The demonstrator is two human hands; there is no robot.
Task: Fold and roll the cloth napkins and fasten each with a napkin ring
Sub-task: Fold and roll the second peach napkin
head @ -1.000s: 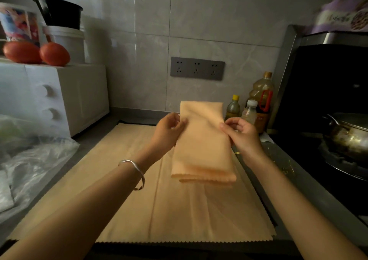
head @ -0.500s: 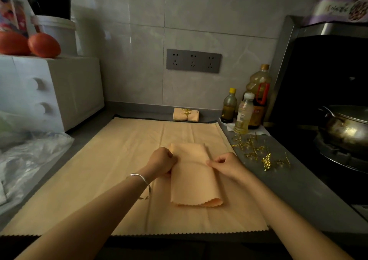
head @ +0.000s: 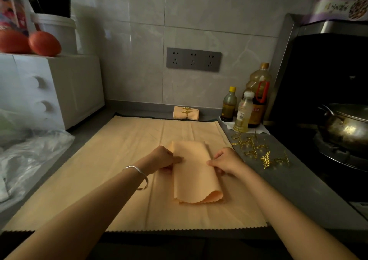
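- Head view: the folded peach cloth napkin [head: 196,170] lies flat on the spread peach cloth sheet [head: 103,170], straight ahead. Its long axis runs away from the person, with the scalloped loose ends nearest the body.
- The left hand [head: 163,159] pinches its left long edge and the right hand [head: 227,161] pinches its right long edge. They sit opposite each other, equally close; a roll would likely run along that axis.
- The gold leaf-shaped wire napkin rings [head: 258,150] lie scattered on the grey counter [head: 294,176], nearer the right hand.
- A finished ringed peach napkin roll [head: 186,113] sits by the wall, well apart.
- Fingers under the napkin are hidden, and its layer count cannot be told.
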